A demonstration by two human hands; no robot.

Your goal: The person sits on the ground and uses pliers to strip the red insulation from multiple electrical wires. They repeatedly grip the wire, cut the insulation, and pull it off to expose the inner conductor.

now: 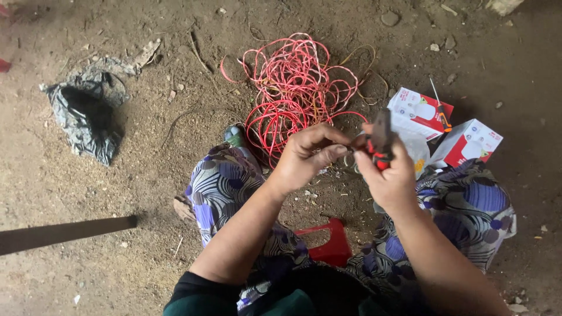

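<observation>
Right hand (pixel 391 175) has its grip closed on red-handled pliers (pixel 381 142); left hand (pixel 307 157) pinches a wire end against them. The red wire tangle (pixel 295 88) lies unsorted on the dirt floor (pixel 146 193) beyond the knees.

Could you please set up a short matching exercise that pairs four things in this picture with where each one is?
Things:
1. tangle of red wire
2. black plastic bag
3. red stool
4. screwdriver

Places:
A. on a red and white box at the right
B. on the dirt floor at the far left
C. between the person's knees, below the hands
D. on the ground just beyond the left hand and right hand

Pairs: 1-D, 2-B, 3-C, 4-A
</observation>
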